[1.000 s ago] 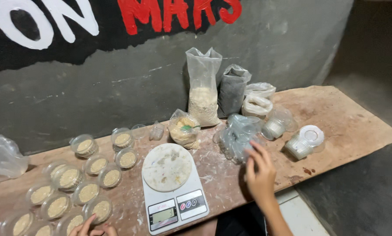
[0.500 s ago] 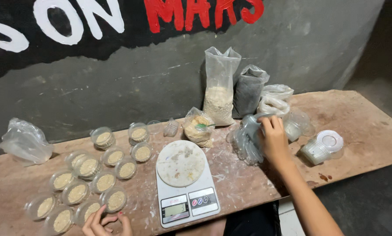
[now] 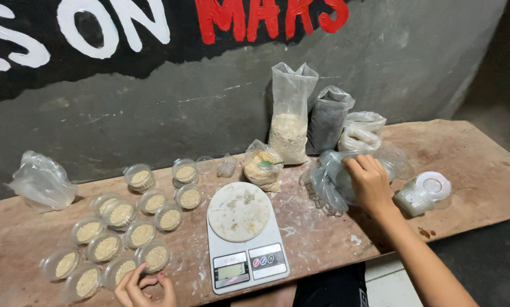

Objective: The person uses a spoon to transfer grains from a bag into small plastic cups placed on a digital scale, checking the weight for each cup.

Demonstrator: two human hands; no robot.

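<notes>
Head view, left to right: my left hand (image 3: 144,288) rests half-curled, gripping nothing, beside filled lidded cups (image 3: 152,257), then kitchen scale (image 3: 243,236), then my right hand (image 3: 368,182) closed on clear bag of empty cups (image 3: 329,182) on wooden board (image 3: 477,153).

Right hand (image 3: 370,183), centre right of frame, reaches into clear plastic bag (image 3: 330,182) of empty cups. Left hand (image 3: 144,287), bottom edge, touches a filled lidded cup (image 3: 152,257). Kitchen scale (image 3: 243,236) sits lower centre on wooden board (image 3: 482,153).
</notes>
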